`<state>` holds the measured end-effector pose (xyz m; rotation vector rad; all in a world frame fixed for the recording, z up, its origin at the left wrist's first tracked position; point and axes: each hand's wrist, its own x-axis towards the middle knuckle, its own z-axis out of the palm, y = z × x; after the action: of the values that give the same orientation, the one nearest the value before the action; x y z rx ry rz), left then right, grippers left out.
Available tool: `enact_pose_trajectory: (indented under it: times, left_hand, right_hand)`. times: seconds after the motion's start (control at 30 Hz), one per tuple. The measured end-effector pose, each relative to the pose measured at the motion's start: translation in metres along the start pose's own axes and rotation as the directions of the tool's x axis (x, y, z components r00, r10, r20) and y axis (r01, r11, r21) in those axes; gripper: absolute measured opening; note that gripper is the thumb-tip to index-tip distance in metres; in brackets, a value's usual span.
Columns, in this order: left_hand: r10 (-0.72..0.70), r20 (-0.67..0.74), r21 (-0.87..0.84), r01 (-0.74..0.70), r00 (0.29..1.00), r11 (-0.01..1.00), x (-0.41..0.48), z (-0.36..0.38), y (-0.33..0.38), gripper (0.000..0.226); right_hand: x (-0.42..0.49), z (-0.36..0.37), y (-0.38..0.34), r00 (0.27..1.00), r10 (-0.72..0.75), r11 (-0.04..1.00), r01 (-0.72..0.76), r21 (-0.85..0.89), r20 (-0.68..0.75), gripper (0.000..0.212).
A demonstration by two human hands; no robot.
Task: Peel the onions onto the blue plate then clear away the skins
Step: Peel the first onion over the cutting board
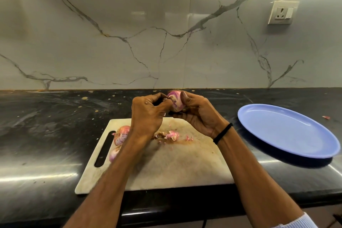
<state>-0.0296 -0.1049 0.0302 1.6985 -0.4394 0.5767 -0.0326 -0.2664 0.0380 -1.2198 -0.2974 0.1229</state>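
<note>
My right hand [198, 114] grips a partly peeled onion [176, 102] above the far edge of the cutting board [175, 164]. My left hand [148, 114] pinches a strip of skin at the onion's left side. Two unpeeled onions lie on the board's left part, one [121, 134] behind the other [113, 153], both partly hidden by my left forearm. Loose pink skins [171, 136] lie on the board below my hands. The blue plate [285, 131] sits on the counter to the right, with nothing on it.
The black counter [55, 135] runs along a marble wall, its front edge close below the board. A wall socket [282, 13] is at upper right. A small scrap of skin [326, 117] lies on the counter beyond the plate.
</note>
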Motion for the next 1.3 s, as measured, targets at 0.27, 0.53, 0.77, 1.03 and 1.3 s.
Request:
enact_pose_trajectory:
  times: [0.27,0.53,0.77,1.03,1.3]
  left_hand:
    - [-0.34,-0.057,-0.391,0.292,0.939,0.873,0.007,0.002,0.005,0.009]
    - [-0.048,0.037,-0.246,0.056,0.998,0.968,0.006,-0.004,0.003,0.026]
    - [0.335,0.109,0.192,-0.351,0.936,0.917,0.01,-0.01,-0.009,0.026]
    - [0.472,0.162,0.335,-0.498,0.867,0.8,0.009,-0.009,-0.015,0.023]
    - [0.437,0.175,0.444,-0.467,0.882,0.765,0.005,-0.004,-0.017,0.024]
  right_hand:
    - [0.0,-0.002,-0.001,0.999,0.012,0.99,-0.007,0.14,-0.036,0.042]
    - [0.002,-0.002,-0.003,0.999,-0.013,0.995,0.017,0.097,-0.043,0.037]
    - [0.001,-0.005,-0.002,0.998,-0.016,1.0,0.014,-0.017,-0.066,0.032]
    - [0.0,-0.006,-0.001,0.998,0.012,0.989,-0.02,-0.148,-0.056,0.035]
    - [0.001,-0.005,0.003,0.999,0.031,0.969,-0.036,-0.243,-0.022,0.034]
